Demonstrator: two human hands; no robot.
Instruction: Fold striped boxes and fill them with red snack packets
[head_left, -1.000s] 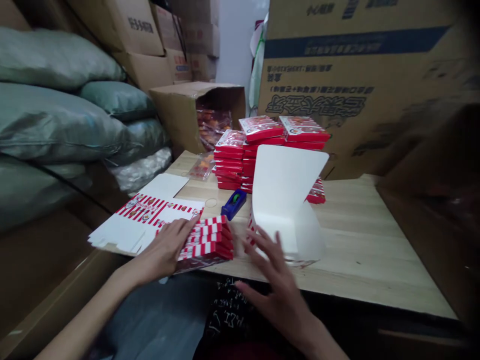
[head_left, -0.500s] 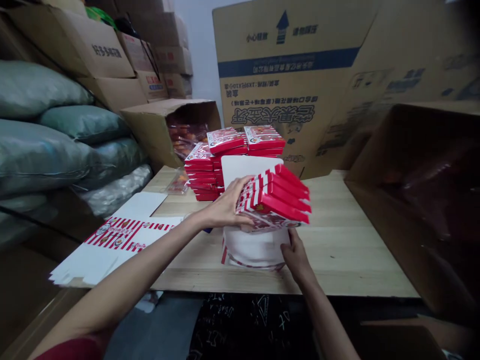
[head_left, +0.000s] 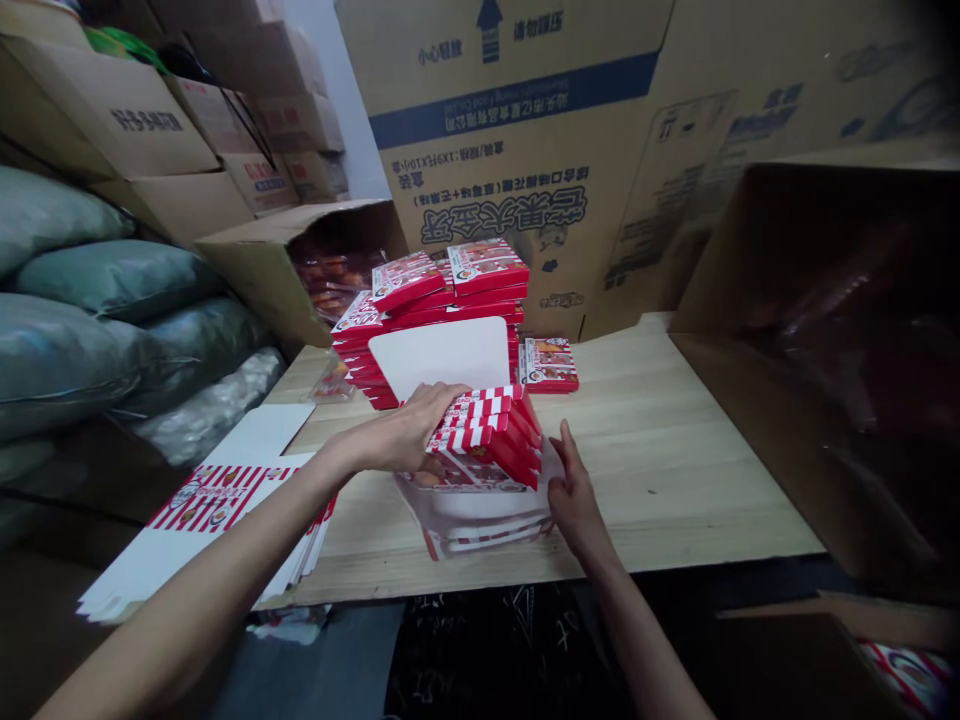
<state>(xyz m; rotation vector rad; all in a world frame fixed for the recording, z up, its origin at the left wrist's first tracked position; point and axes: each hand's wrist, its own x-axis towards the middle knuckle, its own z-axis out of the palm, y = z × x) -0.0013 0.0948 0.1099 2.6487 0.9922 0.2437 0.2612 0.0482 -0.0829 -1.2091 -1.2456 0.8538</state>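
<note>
My left hand point(head_left: 412, 430) is closed round a row of several small red-and-white striped snack boxes point(head_left: 487, 440). They are partly inside an open white carton point(head_left: 480, 520), tilted to the right. The carton's white lid flap point(head_left: 442, 355) stands up behind them. My right hand point(head_left: 579, 500) grips the carton's right side, thumb at the wall and index finger pointing up. Behind the flap rises a stack of red snack boxes point(head_left: 450, 310). A smaller pile of the boxes point(head_left: 551, 365) lies to its right. The carton's bottom is hidden.
Flat striped carton blanks point(head_left: 217, 500) lie at the left of the wooden table point(head_left: 660, 490). An open cardboard box point(head_left: 255, 250) with bagged goods stands at the back left. Large cardboard point(head_left: 510, 130) leans behind. A big open box point(head_left: 750, 330) is at the right; sacks point(head_left: 67, 330) pile up left.
My left hand has lowered the snack boxes into the white carton, now more upright. My right hand stays at the carton's right side, its index finger now raised. The view has shifted right.
</note>
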